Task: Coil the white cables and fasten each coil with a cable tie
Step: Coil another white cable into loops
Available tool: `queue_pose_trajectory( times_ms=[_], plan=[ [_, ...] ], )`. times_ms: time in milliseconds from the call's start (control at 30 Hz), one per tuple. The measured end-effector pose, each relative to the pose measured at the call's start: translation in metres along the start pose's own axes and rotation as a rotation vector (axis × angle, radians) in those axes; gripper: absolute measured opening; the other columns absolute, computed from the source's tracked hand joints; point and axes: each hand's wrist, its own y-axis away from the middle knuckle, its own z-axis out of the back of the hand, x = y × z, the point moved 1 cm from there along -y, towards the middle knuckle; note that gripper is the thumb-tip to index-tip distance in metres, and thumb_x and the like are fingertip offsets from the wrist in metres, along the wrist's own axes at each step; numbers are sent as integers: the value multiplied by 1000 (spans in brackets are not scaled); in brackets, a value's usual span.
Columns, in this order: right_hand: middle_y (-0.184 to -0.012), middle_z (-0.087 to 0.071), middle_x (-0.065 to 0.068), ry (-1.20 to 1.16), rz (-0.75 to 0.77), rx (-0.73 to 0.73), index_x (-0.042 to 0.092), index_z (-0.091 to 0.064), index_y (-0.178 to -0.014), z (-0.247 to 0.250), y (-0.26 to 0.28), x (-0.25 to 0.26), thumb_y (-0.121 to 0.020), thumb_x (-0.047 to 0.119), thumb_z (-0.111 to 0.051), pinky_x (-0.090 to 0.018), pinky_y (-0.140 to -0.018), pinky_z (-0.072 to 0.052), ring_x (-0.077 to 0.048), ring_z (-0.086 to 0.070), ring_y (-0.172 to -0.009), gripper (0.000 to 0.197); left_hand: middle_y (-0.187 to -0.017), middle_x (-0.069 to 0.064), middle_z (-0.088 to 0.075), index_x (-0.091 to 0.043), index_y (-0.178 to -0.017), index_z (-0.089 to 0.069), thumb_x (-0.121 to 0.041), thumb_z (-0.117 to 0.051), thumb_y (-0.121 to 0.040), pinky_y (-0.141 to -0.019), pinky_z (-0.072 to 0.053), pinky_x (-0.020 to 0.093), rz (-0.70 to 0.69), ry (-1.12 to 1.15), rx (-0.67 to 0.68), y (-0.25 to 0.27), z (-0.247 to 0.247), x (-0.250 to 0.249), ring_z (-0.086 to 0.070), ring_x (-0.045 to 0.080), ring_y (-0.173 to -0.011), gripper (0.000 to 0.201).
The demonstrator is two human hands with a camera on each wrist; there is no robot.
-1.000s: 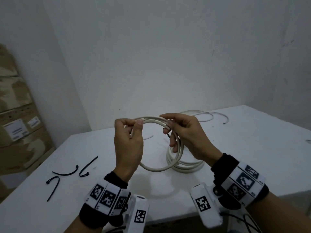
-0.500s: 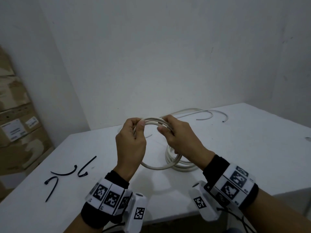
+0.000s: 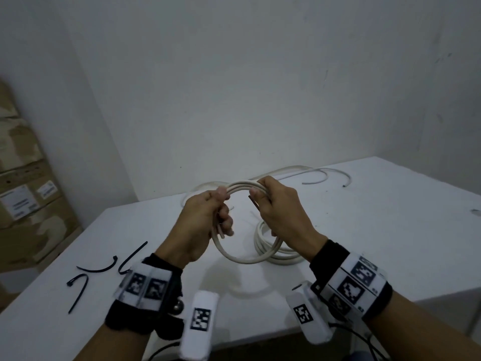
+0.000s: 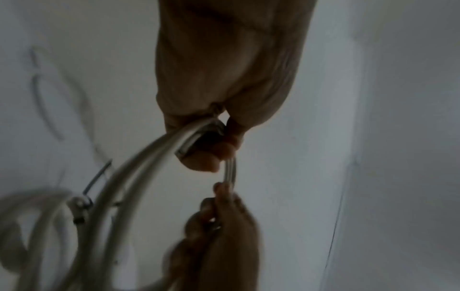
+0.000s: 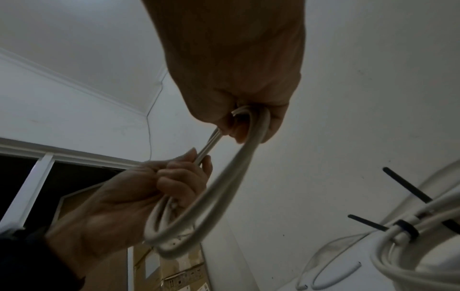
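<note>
A coil of white cable (image 3: pixel 240 257) hangs in the air above the white table (image 3: pixel 390 230), held between both hands. My left hand (image 3: pixel 205 220) grips its left side with fingers curled round the strands (image 5: pixel 174 189). My right hand (image 3: pixel 276 204) grips the top right of the same coil (image 5: pixel 248 126). A cut cable end (image 3: pixel 253 201) sticks out beside the right thumb. Behind it lies a second white coil (image 3: pixel 278 256), bound with a black cable tie (image 5: pixel 404 228). Three loose black cable ties (image 3: pixel 104 269) lie at the table's left.
More loose white cable (image 3: pixel 312 175) trails along the table's far edge by the wall. Cardboard boxes (image 3: pixel 23 199) are stacked at the left beside the table. The table's front edge runs just past my wrists.
Both hands have closed in on the coil's top, a short span of it between them. The left hand has turned and curled tighter round the strands.
</note>
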Motion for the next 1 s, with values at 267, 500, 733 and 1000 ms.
queue_pose_trajectory(
  times_ms=[267,500,733,1000],
  plan=[
    [-67,-60,-7,-212,-143,191,11,-55,-86,-10,2,-9,-94,27,-53,-23,-42,-48,-10,-58,-45,18,-50,-7,-31,-11,-85,-49,-23,-45,-100,-34,-15,15,74,25,0,-5,19,3,-21,3,-37,20],
    [-74,-64,4,-109,-39,378,19,-62,-107,-33,-3,-6,-93,20,-56,-24,-57,-54,-8,-64,-57,14,-52,-5,-29,-15,-68,-41,-23,-49,-98,-37,-14,15,70,-50,-61,8,45,6,-20,6,-39,33],
    [-86,-68,-5,-178,-121,453,18,-58,-111,-93,-7,21,-94,34,-53,-32,-54,-57,-19,-69,-68,24,-51,-5,-27,-15,-67,-49,-24,-51,-98,-36,-13,15,88,-62,-165,36,112,1,-19,6,-39,32],
    [-83,-63,-10,-67,-215,807,8,-64,-101,-190,-20,33,-95,20,-52,-28,-50,-53,-20,-65,-65,18,-48,-8,-25,-18,-63,-58,-18,-55,-95,-35,-13,13,101,-80,-360,74,213,-6,-18,5,-37,33]
  ],
)
